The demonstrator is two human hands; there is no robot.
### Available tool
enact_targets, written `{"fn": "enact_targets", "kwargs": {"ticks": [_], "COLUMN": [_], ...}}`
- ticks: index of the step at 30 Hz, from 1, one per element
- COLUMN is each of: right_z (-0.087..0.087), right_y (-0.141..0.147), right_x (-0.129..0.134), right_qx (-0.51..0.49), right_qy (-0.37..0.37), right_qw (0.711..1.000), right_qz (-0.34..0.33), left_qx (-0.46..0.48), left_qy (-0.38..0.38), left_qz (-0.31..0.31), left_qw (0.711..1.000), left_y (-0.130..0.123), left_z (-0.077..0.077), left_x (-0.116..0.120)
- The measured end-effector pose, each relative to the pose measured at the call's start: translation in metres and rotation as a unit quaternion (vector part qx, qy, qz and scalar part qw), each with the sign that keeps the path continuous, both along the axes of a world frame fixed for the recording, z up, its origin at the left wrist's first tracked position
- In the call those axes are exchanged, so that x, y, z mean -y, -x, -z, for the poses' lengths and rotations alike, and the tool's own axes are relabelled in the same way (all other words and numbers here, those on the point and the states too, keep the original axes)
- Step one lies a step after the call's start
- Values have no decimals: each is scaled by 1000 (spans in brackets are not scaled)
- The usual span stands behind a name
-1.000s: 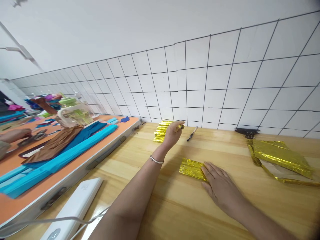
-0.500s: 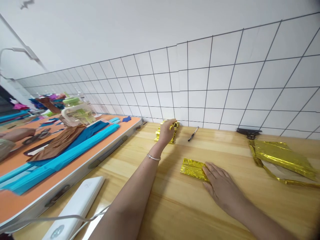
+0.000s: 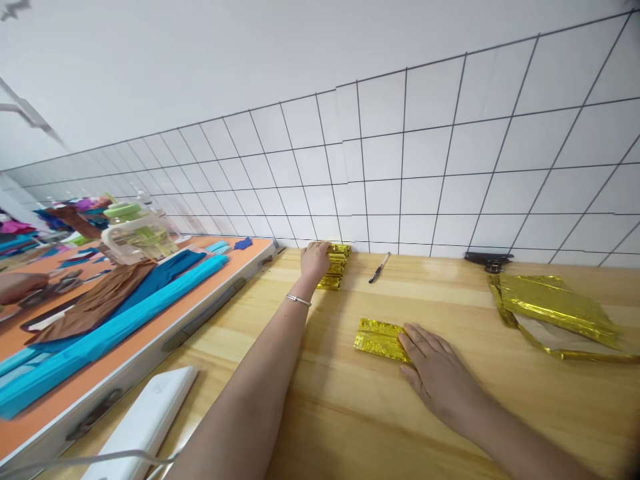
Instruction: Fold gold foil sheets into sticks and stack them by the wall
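Observation:
My left hand [image 3: 315, 260] is stretched to the back of the table. Its fingers curl over the left side of a stack of folded gold foil packets [image 3: 338, 268] by the wall, and some fingertips are hidden. Nearer me, a flat rectangle of shiny gold foil [image 3: 379, 339] lies on the wood. My right hand [image 3: 437, 373] rests flat with its fingers stretched out, the fingertips covering the rectangle's right end.
A black-and-white pen [image 3: 380, 268] lies beside the stack. At right are larger gold foil sheets [image 3: 557, 303] and a black clip-like object [image 3: 490, 260]. Left are a white power strip [image 3: 145, 417], an orange table [image 3: 255, 252] with blue cloth [image 3: 150, 313], and another person's hand [image 3: 23, 288].
My left hand has shifted from the top and right of the stack to its left side, uncovering more of the packets. My right hand stays on the foil rectangle. The view has turned slightly right.

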State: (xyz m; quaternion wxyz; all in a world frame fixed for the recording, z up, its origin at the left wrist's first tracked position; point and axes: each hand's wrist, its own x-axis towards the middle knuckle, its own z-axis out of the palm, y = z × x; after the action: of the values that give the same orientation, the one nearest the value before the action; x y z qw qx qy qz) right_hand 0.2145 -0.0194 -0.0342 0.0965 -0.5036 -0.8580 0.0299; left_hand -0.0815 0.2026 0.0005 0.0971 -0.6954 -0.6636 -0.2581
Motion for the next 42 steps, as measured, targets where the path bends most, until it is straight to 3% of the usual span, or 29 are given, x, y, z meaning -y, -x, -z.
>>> {"fn": "enact_targets", "kwargs": {"ticks": [7,13,17,22,27,34,39,42], "right_z": [2,6,3,-2,-4,-5,-6,-4], "right_y": [0,-2,-3,-5,-9,-11,-7,-8], "right_x": [-1,-3,-2,-1,-1,1,6,5], "right_qx": [0,-14,-16,-21,-20,-15,-2,-9], "right_qy": [2,9,12,16,10,-16,-58,-38], "right_qw": [1000,1000,1000,1000,1000,1000,997,998], "right_qz": [-4,1,2,-7,-12,-12,-46,-59], "left_qx": [9,53,79,84,48,14,21,36], "left_qy": [40,26,36,79,147,196,195,198], "left_qz": [-7,27,130,322,443,471,461,446], "left_qw": [999,998,988,940,883,860,866,872], "left_y": [7,2,-34,-89,-94,-81,-82,-80], "left_z": [15,5,-1,-1,-3,4,9,11], "left_x": [-11,6,30,90,142,170,179,181]}}
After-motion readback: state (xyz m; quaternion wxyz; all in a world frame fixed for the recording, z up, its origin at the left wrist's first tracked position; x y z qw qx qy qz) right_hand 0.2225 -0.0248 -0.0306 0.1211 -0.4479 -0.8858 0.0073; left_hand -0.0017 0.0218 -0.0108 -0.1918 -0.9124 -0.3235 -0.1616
